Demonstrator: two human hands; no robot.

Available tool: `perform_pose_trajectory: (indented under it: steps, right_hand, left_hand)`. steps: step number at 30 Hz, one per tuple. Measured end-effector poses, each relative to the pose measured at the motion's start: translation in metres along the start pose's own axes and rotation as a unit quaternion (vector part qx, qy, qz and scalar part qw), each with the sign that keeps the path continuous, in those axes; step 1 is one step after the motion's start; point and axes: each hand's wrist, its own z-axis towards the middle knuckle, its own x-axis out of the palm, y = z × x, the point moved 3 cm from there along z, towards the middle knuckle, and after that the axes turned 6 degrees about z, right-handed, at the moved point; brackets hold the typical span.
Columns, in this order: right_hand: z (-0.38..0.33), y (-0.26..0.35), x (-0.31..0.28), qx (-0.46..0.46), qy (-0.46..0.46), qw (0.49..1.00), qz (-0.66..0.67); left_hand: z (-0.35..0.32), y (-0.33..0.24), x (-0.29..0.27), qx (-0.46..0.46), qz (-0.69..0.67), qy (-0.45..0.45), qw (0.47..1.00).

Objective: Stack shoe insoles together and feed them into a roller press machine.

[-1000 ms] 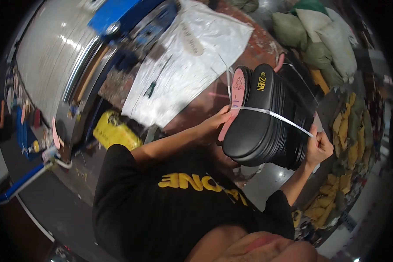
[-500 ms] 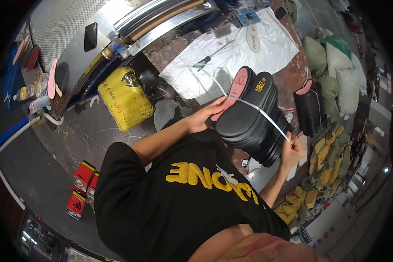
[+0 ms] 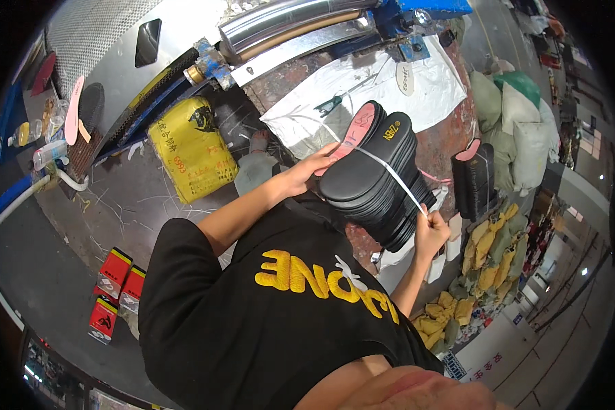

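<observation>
A thick stack of black insoles lies before me, with a pink insole bearing handwriting at its left side. Around the stack runs a thin white strap, stretched taut across the top. My left hand is closed at the near end of the pink insole, its thumb side against the stack; some fingers are hidden. At the right, my right hand pinches the strap's end in a fist, just off the stack's edge.
A white sheet lies beyond the stack, with green-handled scissors or pliers on it. A yellow bag sits left. Another tied black stack stands right, near filled sacks. Metal rollers cross the far side.
The view has shifted slightly, and the stack and both hands appear further left. My right hand still grips the strap and my left hand stays on the pink insole.
</observation>
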Motion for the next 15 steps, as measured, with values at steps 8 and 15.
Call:
perform_pose_trajectory:
  steps: [8, 15]
  right_hand:
    - [-0.011, 0.005, 0.007, 0.026, -0.010, 1.000, 0.007]
    - [-0.012, -0.004, 0.010, 0.028, 0.009, 1.000, 0.007]
  left_hand:
    - [0.010, 0.003, -0.010, -0.002, -0.026, -0.013, 1.000]
    - [0.011, -0.003, -0.008, -0.015, 0.010, -0.028, 0.999]
